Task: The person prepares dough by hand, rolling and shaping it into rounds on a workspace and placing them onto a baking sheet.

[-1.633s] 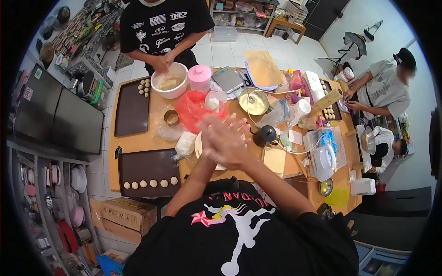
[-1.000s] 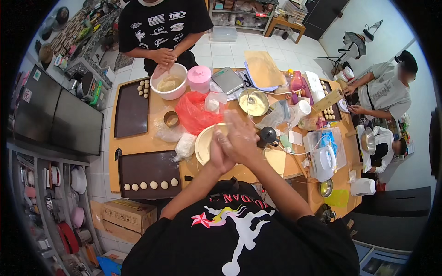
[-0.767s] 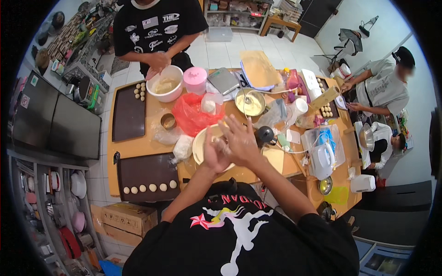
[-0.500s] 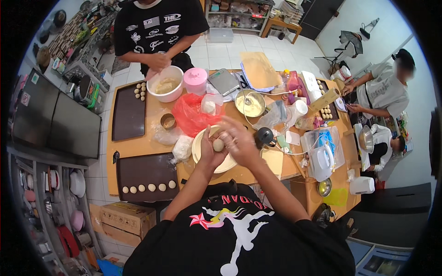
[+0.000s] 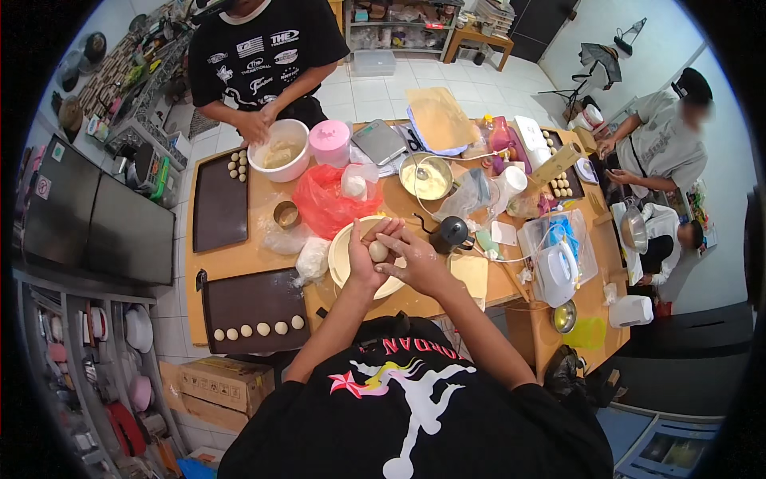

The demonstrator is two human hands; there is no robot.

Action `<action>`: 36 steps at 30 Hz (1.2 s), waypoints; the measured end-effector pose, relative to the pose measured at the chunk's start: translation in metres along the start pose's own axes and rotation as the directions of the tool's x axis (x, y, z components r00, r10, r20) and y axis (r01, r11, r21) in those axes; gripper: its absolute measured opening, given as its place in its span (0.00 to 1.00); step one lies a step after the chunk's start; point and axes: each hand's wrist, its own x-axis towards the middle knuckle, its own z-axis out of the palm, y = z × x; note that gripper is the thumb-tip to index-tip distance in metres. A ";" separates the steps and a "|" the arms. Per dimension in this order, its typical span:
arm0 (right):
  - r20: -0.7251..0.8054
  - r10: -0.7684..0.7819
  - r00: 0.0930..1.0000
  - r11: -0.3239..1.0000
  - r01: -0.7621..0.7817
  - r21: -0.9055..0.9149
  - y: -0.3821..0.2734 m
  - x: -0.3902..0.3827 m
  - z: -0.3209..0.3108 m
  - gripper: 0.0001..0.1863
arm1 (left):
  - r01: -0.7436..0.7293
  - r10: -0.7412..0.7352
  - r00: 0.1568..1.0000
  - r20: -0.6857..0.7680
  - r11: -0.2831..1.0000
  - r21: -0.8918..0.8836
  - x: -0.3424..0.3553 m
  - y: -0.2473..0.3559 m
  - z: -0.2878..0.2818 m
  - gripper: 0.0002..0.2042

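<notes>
Over a cream-coloured basin (image 5: 338, 255), a small round dough ball (image 5: 378, 252) rests in the palm of my left hand (image 5: 365, 265). My right hand (image 5: 420, 262) lies against it from the other side, its fingers curved over and around the ball, so both hands enclose it. Part of the basin is hidden beneath my hands. To the left, a dark baking tray (image 5: 254, 297) carries a row of several dough balls (image 5: 263, 328) along its near edge. A clear bag of white flour (image 5: 312, 261) stands close to the basin.
Beyond the basin lie a red plastic bag (image 5: 323, 203) and a metal ring cutter (image 5: 286, 214). A black kettle (image 5: 452, 235) stands just right of my right hand. Across the table a person works at a white bowl (image 5: 297, 164); other people are at the right.
My right hand has come down from a blurred, raised position onto the dough ball in my left palm. The person opposite has shifted their hands to the bowl's left rim.
</notes>
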 end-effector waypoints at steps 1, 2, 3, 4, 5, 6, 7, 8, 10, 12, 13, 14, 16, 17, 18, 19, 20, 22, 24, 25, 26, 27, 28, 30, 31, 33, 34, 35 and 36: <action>0.022 0.002 1.000 1.000 -0.001 -0.011 0.000 -0.001 -0.004 0.27 | 0.025 -0.026 0.999 0.037 1.000 0.011 -0.002 -0.002 0.000 0.34; 0.021 -0.009 1.000 1.000 0.009 -0.025 0.003 -0.002 -0.005 0.27 | 0.050 -0.051 0.996 0.074 0.998 0.024 -0.004 -0.004 0.000 0.35; 0.021 -0.020 1.000 0.999 0.020 -0.038 0.007 -0.003 -0.004 0.26 | 0.061 -0.062 0.994 0.090 0.998 0.017 -0.005 -0.006 -0.001 0.36; 0.019 -0.035 0.999 0.998 0.036 -0.051 0.008 -0.002 -0.005 0.26 | 0.068 -0.068 0.992 0.108 0.998 0.012 -0.006 -0.005 0.000 0.36; 0.003 -0.035 0.999 0.997 0.035 -0.063 0.007 -0.003 -0.005 0.26 | 0.075 -0.076 0.989 0.126 0.997 0.008 -0.007 -0.005 0.002 0.36; -0.013 -0.035 0.999 0.997 0.034 -0.075 0.006 -0.004 -0.006 0.25 | 0.086 -0.085 0.986 0.145 0.996 0.000 -0.007 -0.005 0.004 0.36; -0.029 -0.029 0.999 0.996 0.027 -0.086 0.004 -0.007 -0.007 0.25 | 0.101 -0.099 0.982 0.161 0.995 -0.007 -0.011 -0.007 0.009 0.36; -0.045 -0.019 0.999 0.995 0.015 -0.096 0.004 -0.010 -0.006 0.24 | 0.118 -0.113 0.978 0.177 0.993 -0.014 -0.013 -0.009 0.012 0.36; -0.076 0.004 0.997 0.993 -0.013 -0.117 0.003 -0.015 -0.004 0.23 | 0.130 -0.136 0.972 0.191 0.991 0.043 -0.013 -0.012 0.010 0.36; -0.133 0.045 0.990 0.993 -0.059 -0.102 0.010 -0.023 -0.001 0.22 | 0.146 -0.161 0.973 0.167 0.984 0.098 -0.011 -0.019 0.010 0.36; -0.163 0.066 0.984 0.992 -0.082 -0.093 0.014 -0.027 0.001 0.22 | 0.154 -0.171 0.976 0.137 0.980 0.127 -0.010 -0.023 0.012 0.36; -0.180 0.085 0.980 0.993 -0.098 -0.063 0.017 -0.031 0.002 0.22 | 0.164 -0.181 0.978 0.107 0.974 0.157 -0.009 -0.027 0.014 0.35; -0.214 0.123 0.969 0.992 -0.127 -0.006 0.022 -0.036 0.000 0.22 | 0.158 -0.185 0.973 0.139 0.970 0.186 -0.008 -0.033 0.015 0.32; -0.207 0.170 0.963 0.985 -0.170 0.018 0.022 -0.039 -0.003 0.21 | 0.156 -0.189 0.969 0.157 0.967 0.201 -0.007 -0.036 0.015 0.31; -0.200 0.217 0.955 0.976 -0.213 0.043 0.022 -0.043 -0.007 0.21 | 0.120 -0.161 0.981 0.105 0.939 0.323 -0.007 -0.038 0.014 0.30; -0.193 0.265 0.945 0.964 -0.258 0.065 0.022 -0.047 -0.013 0.21 | 0.090 -0.129 0.990 0.060 0.893 0.440 -0.007 -0.039 0.014 0.28; -0.238 0.238 0.941 0.971 -0.230 0.064 0.029 -0.051 -0.016 0.21 | 0.064 -0.091 0.996 0.021 0.832 0.552 -0.008 -0.041 0.013 0.27; -0.323 0.182 0.929 0.983 -0.172 0.060 0.042 -0.059 -0.020 0.22 | 0.039 -0.065 0.998 0.011 0.719 0.694 -0.007 -0.044 0.013 0.21; -0.326 0.231 0.917 0.973 -0.221 0.069 0.048 -0.073 -0.026 0.22 | 0.010 -0.087 0.994 0.066 0.670 0.742 -0.006 -0.051 0.015 0.19; -0.320 0.258 0.912 0.966 -0.247 0.073 0.051 -0.077 -0.029 0.22 | -0.005 -0.085 0.993 0.086 0.684 0.730 -0.006 -0.056 0.015 0.18; -0.314 0.284 0.906 0.959 -0.274 0.077 0.053 -0.081 -0.032 0.22 | -0.007 -0.100 0.991 0.093 0.642 0.767 -0.004 -0.060 0.015 0.18; -0.312 0.295 0.903 0.955 -0.282 0.086 0.055 -0.084 -0.034 0.23 | -0.011 -0.115 0.988 0.100 0.598 0.801 -0.002 -0.064 0.015 0.18; -0.310 0.308 0.900 0.951 -0.292 0.097 0.057 -0.088 -0.036 0.23 | -0.015 -0.132 0.986 0.105 0.552 0.834 0.000 -0.068 0.015 0.17; -0.305 0.335 0.892 0.942 -0.322 0.094 0.062 -0.097 -0.039 0.25 | 0.004 -0.174 0.979 0.107 0.540 0.841 0.000 -0.079 0.015 0.17; -0.305 0.344 0.888 0.938 -0.336 0.079 0.064 -0.101 -0.041 0.25 | 0.007 -0.193 0.975 0.113 0.533 0.846 0.002 -0.083 0.015 0.17; -0.305 0.386 0.871 0.922 -0.375 0.098 0.069 -0.107 -0.042 0.26 | -0.016 -0.196 0.972 0.131 0.499 0.867 0.007 -0.089 0.015 0.16; -0.301 0.421 0.855 0.907 -0.400 0.132 0.069 -0.110 -0.044 0.26 | -0.024 -0.200 0.970 0.137 0.483 0.875 0.009 -0.094 0.012 0.16; -0.296 0.456 0.839 0.890 -0.426 0.165 0.070 -0.112 -0.045 0.27 | -0.023 -0.204 0.968 0.146 0.507 0.862 0.011 -0.099 0.009 0.15; -0.304 0.459 0.835 0.888 -0.431 0.159 0.072 -0.116 -0.047 0.26 | -0.016 -0.224 0.963 0.151 0.512 0.859 0.014 -0.104 0.007 0.15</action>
